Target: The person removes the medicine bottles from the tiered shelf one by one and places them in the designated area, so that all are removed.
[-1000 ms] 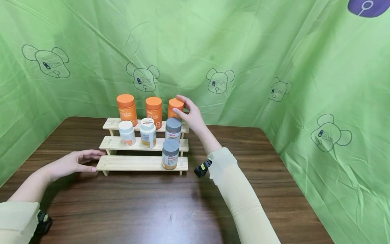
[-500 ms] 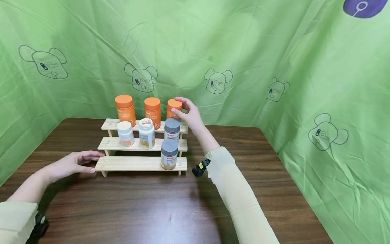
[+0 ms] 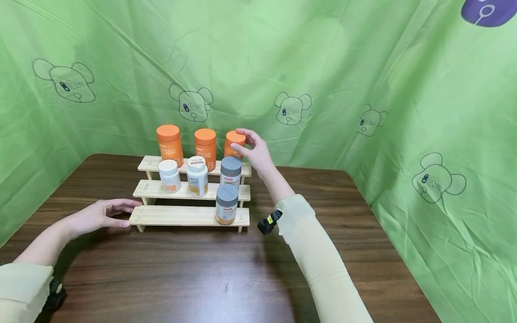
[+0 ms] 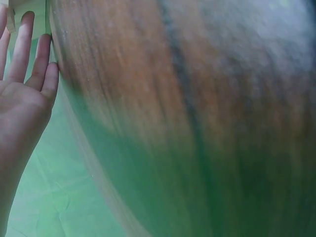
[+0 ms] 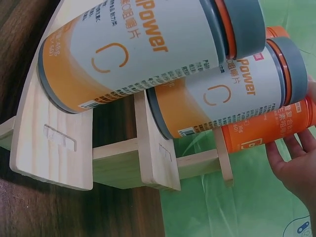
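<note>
A three-tier wooden display stand [image 3: 175, 216] carries pill bottles. My right hand [image 3: 259, 156] grips the rightmost orange bottle [image 3: 234, 136] on the top tier, thumb in front and fingers behind, near its lid. In the right wrist view, fingertips [image 5: 289, 152] lie along the side of this orange bottle [image 5: 266, 127], which stands on its tier. My left hand [image 3: 94, 217] is at the left end of the bottom tier, fingers loosely extended, thumb tip at the plank's edge. The left wrist view shows its palm [image 4: 22, 106] with fingers spread beside the stand.
Two more orange bottles [image 3: 170, 147] share the top tier. The middle tier holds a small white bottle [image 3: 168, 176], a taller white one [image 3: 197, 177] and a grey-lidded bottle [image 3: 231, 167]. Another grey-lidded bottle [image 3: 226, 204] is at the bottom tier's right. Green cloth [image 3: 323, 58] surrounds the table [image 3: 181, 273].
</note>
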Available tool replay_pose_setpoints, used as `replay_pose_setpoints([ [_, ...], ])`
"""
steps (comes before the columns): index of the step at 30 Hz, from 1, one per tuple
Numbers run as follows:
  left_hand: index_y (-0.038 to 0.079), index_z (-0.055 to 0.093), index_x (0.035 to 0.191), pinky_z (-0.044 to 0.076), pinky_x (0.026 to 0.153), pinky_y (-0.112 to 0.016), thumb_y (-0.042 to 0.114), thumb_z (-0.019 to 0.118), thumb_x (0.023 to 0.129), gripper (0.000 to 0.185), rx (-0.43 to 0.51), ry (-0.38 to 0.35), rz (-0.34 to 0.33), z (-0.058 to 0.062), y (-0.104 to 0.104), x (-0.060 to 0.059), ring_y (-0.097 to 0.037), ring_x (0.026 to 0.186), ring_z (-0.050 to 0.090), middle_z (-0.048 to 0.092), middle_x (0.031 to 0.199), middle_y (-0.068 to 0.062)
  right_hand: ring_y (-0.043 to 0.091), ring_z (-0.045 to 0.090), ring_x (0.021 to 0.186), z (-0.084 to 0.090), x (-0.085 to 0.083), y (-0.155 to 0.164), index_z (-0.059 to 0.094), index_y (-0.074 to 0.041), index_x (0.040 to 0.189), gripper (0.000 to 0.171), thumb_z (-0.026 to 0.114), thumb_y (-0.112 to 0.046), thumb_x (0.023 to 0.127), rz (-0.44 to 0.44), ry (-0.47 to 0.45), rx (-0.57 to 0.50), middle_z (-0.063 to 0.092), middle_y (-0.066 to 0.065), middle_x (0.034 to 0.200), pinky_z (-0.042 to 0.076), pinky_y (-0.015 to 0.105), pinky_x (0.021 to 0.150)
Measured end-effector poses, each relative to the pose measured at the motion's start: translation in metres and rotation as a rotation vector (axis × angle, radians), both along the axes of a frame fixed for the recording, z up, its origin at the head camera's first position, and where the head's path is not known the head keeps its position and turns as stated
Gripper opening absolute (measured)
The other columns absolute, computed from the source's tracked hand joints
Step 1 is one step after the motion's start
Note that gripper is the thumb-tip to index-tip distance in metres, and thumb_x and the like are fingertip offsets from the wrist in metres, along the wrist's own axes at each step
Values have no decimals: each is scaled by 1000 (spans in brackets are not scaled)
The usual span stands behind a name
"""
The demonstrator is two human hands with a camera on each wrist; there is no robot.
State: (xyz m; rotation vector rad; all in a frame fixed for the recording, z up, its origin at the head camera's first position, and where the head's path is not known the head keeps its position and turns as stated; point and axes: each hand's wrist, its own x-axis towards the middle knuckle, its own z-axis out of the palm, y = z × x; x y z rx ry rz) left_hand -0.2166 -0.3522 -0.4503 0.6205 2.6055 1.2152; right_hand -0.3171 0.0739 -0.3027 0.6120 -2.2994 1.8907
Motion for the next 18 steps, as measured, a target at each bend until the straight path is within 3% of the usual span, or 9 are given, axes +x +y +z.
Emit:
replay_pose_setpoints([
  [18,15,51,134,45,83,-22,24,70,85,53,-39,7,16,2,2,1,1,103,56,63,118,-7,20,54,116,4,0,26,54,-3,128,49,72,-9,82,-7,19,-74,60,11,125,39,37,101],
])
